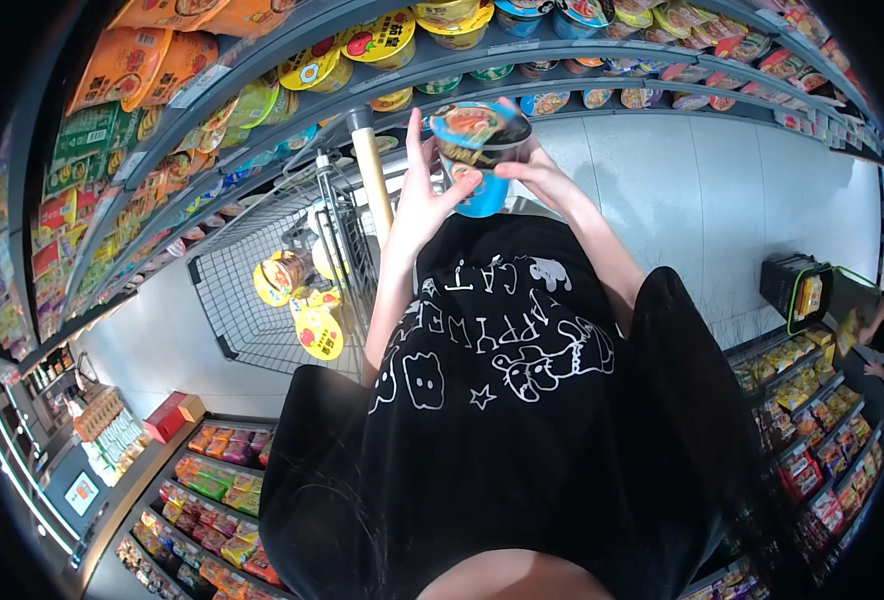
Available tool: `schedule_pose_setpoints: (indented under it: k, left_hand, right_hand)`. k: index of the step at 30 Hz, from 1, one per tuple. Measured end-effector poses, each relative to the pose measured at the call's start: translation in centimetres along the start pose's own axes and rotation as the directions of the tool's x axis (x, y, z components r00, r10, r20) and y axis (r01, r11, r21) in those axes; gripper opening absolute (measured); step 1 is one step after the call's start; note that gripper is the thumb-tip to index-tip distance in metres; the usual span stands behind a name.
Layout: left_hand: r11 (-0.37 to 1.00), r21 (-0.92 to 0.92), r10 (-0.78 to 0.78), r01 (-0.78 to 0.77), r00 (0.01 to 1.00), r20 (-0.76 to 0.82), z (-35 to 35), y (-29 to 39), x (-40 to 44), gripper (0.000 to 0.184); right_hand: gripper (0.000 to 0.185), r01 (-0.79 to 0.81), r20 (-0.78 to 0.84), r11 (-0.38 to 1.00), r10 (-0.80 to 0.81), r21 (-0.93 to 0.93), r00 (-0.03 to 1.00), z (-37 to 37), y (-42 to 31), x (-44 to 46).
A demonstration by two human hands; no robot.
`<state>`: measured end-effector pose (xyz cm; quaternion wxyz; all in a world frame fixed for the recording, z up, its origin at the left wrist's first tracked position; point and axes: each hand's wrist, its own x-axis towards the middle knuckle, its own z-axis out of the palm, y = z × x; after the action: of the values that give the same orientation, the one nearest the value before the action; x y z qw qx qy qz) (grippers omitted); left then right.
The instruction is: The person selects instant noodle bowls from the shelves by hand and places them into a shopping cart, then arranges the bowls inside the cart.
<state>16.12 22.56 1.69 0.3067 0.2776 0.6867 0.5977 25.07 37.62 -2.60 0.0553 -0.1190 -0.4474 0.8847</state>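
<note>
Both hands hold an instant noodle cup (480, 140) in front of the shelf, above chest level. Its lid shows a noodle picture with a blue edge, the side looks dark, and bright blue packaging shows underneath. I cannot tell whether that blue part belongs to a second cup. My left hand (430, 190) grips the left side, with the thumb across the blue part. My right hand (534, 172) is closed round the right side, and some of its fingers are hidden behind the cup. Motion blurs the lid.
A shopping cart (252, 230) stands at my left, with several yellow-lidded noodle cups (319, 330) inside. Shelves of noodle cups (377, 40) curve along the front and left. A black basket (794, 290) is at the right, near another person's arm (874, 322). Snack racks (217, 480) stand behind me.
</note>
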Motion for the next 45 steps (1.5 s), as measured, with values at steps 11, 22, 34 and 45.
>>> schedule_pose_setpoints:
  k: [11,22,34,45]
  left_hand:
    - [0.87,0.438,0.269,-0.226,0.962,-0.039,0.4,1.4,0.7,0.1]
    - [0.826,0.521,0.251,-0.215,0.968,0.001,0.1,2.9,0.0,0.082]
    - [0.909,0.413,0.308,0.054,0.582,-0.753,-22.4,0.0,-9.2,0.085]
    - [0.469,-0.01,-0.459,0.883,0.234,-0.857,-27.7,-20.7,-9.6,0.117]
  right_hand:
    - [0.101,0.129,0.006,0.925,-0.135,-0.358,0.991,1.0,-0.2,-0.2]
    - [0.096,0.151,0.11,0.854,-0.11,-0.499,0.988,2.3,-1.6,-0.6]
    - [0.064,0.313,0.439,0.72,-0.013,-0.619,0.898,6.3,-0.8,-0.7]
    - [0.068,0.748,0.77,0.185,0.175,-0.637,0.613,9.7,3.3,-0.9]
